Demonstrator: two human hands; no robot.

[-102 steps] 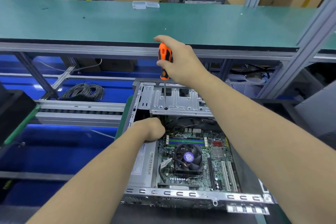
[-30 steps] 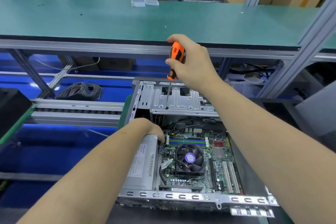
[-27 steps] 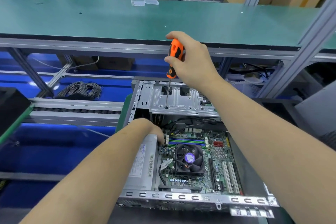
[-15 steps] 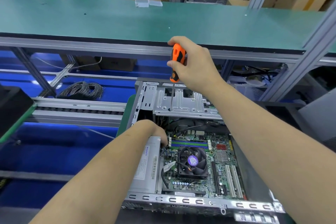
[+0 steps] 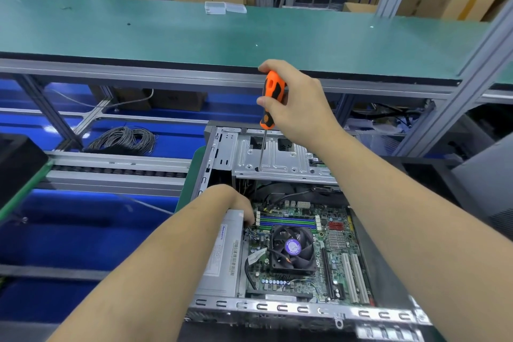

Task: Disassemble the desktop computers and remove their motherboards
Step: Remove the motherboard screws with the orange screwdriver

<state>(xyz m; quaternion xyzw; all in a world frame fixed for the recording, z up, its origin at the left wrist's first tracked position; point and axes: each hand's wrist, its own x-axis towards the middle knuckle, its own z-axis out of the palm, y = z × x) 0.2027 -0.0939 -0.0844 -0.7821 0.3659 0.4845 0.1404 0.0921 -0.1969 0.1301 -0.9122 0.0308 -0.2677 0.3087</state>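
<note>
Desktop computer case: lies open on its side, lower centre of the frame, interior facing up.

Motherboard: green, seated inside the case at lower centre-right; black cooling fan with purple hub on it; blue and green memory slots above the fan.

Power supply: grey box with printed label, left of the motherboard inside the case.

Drive cage: silver stamped metal, across the upper end of the case.

Screwdriver: orange and black handle, thin shaft running down, tip touching the drive cage near its lower left.

Right hand: centre of the frame, fingers curled round the screwdriver handle.

Left hand: below the drive cage, at the upper end of the power supply; fingers bent down over its edge, whether they grip it cannot be told.

Green tabletop: spans the upper frame; clear plastic box on its far edge.

Coiled cable: grey, middle left, on a blue surface.
</note>
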